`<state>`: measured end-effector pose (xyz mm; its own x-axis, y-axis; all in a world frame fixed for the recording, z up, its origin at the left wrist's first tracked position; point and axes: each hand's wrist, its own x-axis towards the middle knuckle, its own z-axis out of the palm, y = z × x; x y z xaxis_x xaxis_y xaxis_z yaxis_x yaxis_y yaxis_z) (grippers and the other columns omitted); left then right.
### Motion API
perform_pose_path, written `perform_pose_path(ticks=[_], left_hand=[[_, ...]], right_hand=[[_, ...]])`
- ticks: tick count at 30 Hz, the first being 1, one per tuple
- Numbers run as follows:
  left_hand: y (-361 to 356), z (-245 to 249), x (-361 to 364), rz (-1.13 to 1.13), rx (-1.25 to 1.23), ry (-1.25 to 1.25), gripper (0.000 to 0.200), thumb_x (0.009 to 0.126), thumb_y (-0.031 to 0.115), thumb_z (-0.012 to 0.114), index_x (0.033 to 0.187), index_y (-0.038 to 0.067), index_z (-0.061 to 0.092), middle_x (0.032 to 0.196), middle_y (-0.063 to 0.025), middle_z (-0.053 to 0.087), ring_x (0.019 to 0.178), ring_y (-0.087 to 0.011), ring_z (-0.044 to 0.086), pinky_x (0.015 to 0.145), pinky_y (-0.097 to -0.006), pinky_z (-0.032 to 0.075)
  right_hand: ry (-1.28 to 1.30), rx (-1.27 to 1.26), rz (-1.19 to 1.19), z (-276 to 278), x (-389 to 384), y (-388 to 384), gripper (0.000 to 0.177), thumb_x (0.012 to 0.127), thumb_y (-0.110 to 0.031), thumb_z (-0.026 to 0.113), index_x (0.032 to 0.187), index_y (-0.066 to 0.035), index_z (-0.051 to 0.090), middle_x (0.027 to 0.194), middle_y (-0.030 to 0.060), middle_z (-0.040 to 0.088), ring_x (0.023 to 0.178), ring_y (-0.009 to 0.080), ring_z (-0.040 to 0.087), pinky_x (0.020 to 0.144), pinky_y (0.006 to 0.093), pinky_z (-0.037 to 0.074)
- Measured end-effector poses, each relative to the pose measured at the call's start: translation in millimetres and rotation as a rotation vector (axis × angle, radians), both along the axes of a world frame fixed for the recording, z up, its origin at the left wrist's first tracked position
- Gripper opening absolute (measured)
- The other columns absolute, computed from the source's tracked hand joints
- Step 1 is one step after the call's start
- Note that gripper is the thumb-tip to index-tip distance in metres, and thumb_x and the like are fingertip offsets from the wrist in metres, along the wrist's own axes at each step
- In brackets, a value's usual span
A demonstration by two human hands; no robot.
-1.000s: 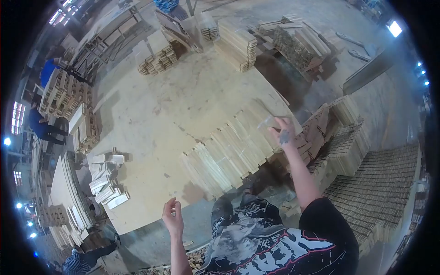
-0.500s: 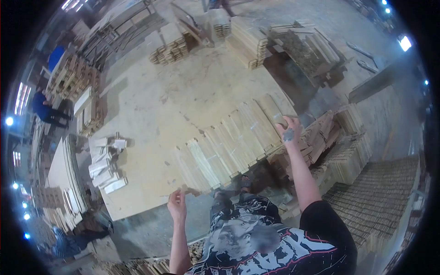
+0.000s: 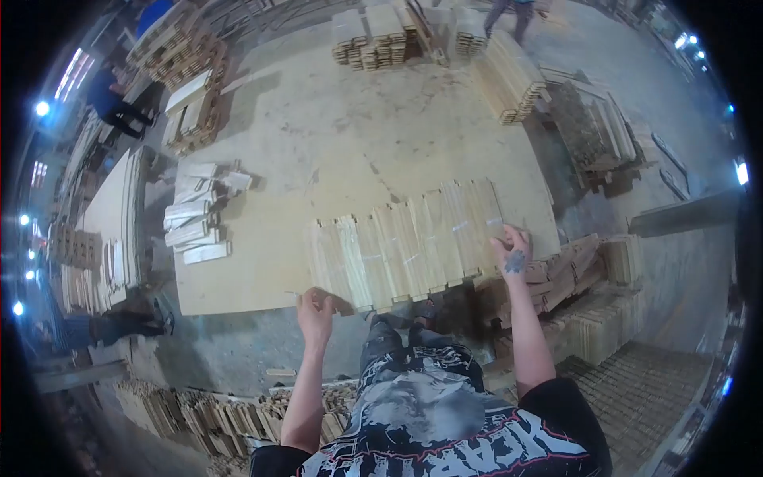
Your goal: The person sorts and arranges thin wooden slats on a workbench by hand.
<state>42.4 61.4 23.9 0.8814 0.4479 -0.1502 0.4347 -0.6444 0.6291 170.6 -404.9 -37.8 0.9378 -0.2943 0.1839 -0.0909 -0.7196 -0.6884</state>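
Observation:
A row of pale wooden boards (image 3: 413,250) lies side by side on a large flat panel, their ends nearly lined up. At the row's right end, my right hand (image 3: 513,253) has its fingers curled against the outermost board (image 3: 483,208). Near the row's lower left corner, my left hand (image 3: 315,318) is closed over the panel's front edge. From its fingers a thin pale stick (image 3: 292,292) pokes out to the left; its kind is too small to tell.
Short wood pieces (image 3: 199,215) lie heaped on the panel (image 3: 262,270) at left. Board stacks (image 3: 509,79) stand along its far side. More stacked wood (image 3: 588,318) is at my right and lower left. A person (image 3: 115,103) stands far left; another's legs (image 3: 513,16) show at top.
My view has turned, so the panel and boards sit more level. The rightmost boards, slightly apart and slanted before, now lie closer against the row. Both hands stay at the row's two ends.

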Motion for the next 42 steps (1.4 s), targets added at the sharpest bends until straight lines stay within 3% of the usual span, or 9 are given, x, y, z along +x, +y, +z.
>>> perform_pose_path(ticks=[8, 11, 17, 20, 31, 34, 37, 40, 42], left_hand=[[61, 6, -41, 0.023, -0.022, 0.055, 0.054, 0.086, 0.023, 0.079, 0.130, 0.001, 0.058, 0.117, -0.0161, 0.057, 0.103, -0.0286, 0.061, 0.084, -0.0415, 0.053], [55, 7, -53, -0.189, 0.416, -0.161, 0.069, 0.083, 0.032, 0.081, 0.139, 0.005, 0.052, 0.128, -0.0174, 0.054, 0.120, -0.0346, 0.054, 0.102, -0.0503, 0.045], [29, 0, -45, -0.795, 0.437, -0.106, 0.093, 0.082, 0.058, 0.074, 0.153, 0.010, 0.038, 0.152, -0.0201, 0.039, 0.146, -0.0402, 0.032, 0.120, -0.0640, 0.016], [13, -8, -27, -0.959, 0.478, -0.194, 0.097, 0.082, 0.065, 0.068, 0.155, 0.009, 0.036, 0.158, -0.0200, 0.034, 0.149, -0.0389, 0.027, 0.122, -0.0630, 0.013], [15, -33, 3, -0.990, 0.542, -0.248, 0.093, 0.080, 0.065, 0.067, 0.149, 0.007, 0.044, 0.155, -0.0180, 0.039, 0.146, -0.0364, 0.034, 0.118, -0.0593, 0.025], [18, -31, -2, -0.982, 0.499, -0.235, 0.091, 0.081, 0.064, 0.067, 0.149, 0.008, 0.044, 0.155, -0.0179, 0.038, 0.146, -0.0359, 0.034, 0.119, -0.0587, 0.024], [23, -27, -7, -0.969, 0.474, -0.244, 0.091, 0.081, 0.062, 0.070, 0.150, 0.009, 0.043, 0.156, -0.0182, 0.037, 0.146, -0.0362, 0.033, 0.120, -0.0591, 0.023], [24, -27, -11, -0.986, 0.492, -0.223, 0.090, 0.081, 0.059, 0.073, 0.151, 0.011, 0.041, 0.156, -0.0190, 0.036, 0.146, -0.0375, 0.033, 0.120, -0.0591, 0.021], [21, -25, -3, -1.001, 0.514, -0.189, 0.089, 0.082, 0.058, 0.073, 0.150, 0.011, 0.042, 0.156, -0.0187, 0.036, 0.146, -0.0377, 0.033, 0.120, -0.0593, 0.022]], right_hand=[[0.156, 0.146, 0.118, 15, -28, 48, 0.048, 0.079, -0.016, 0.082, 0.123, -0.005, 0.067, 0.109, 0.0096, 0.061, 0.102, 0.0255, 0.060, 0.092, 0.0376, 0.050], [-0.028, -0.095, 0.143, 43, -43, 69, 0.051, 0.080, -0.021, 0.081, 0.126, -0.006, 0.065, 0.116, 0.0107, 0.061, 0.111, 0.0309, 0.058, 0.099, 0.0425, 0.045], [-0.136, -0.287, 0.674, 57, -110, 167, 0.063, 0.074, -0.041, 0.083, 0.128, -0.013, 0.064, 0.137, 0.0131, 0.054, 0.129, 0.0324, 0.050, 0.113, 0.0579, 0.032], [-0.136, -0.329, 0.883, 49, -122, 220, 0.068, 0.077, -0.044, 0.080, 0.136, -0.017, 0.060, 0.146, 0.0116, 0.047, 0.137, 0.0299, 0.044, 0.119, 0.0591, 0.026], [-0.126, -0.315, 0.939, 29, -86, 247, 0.067, 0.080, -0.041, 0.077, 0.139, -0.015, 0.058, 0.150, 0.0109, 0.045, 0.142, 0.0282, 0.040, 0.121, 0.0561, 0.025], [-0.165, -0.227, 0.809, 43, -105, 237, 0.051, 0.082, -0.035, 0.078, 0.126, -0.013, 0.066, 0.141, 0.0092, 0.054, 0.132, 0.0271, 0.050, 0.114, 0.0513, 0.036], [-0.102, -0.103, 0.698, 46, -140, 211, 0.032, 0.085, -0.027, 0.077, 0.111, -0.009, 0.070, 0.114, 0.0077, 0.067, 0.104, 0.0274, 0.065, 0.093, 0.0430, 0.052], [0.202, 0.131, 0.394, 31, -164, 183, 0.022, 0.092, -0.022, 0.073, 0.103, -0.004, 0.070, 0.090, 0.0066, 0.071, 0.076, 0.0224, 0.069, 0.069, 0.0354, 0.055], [0.229, 0.365, 0.099, 9, -162, 172, 0.024, 0.096, -0.024, 0.069, 0.104, -0.002, 0.069, 0.083, 0.0081, 0.071, 0.071, 0.0195, 0.068, 0.065, 0.0326, 0.055]])
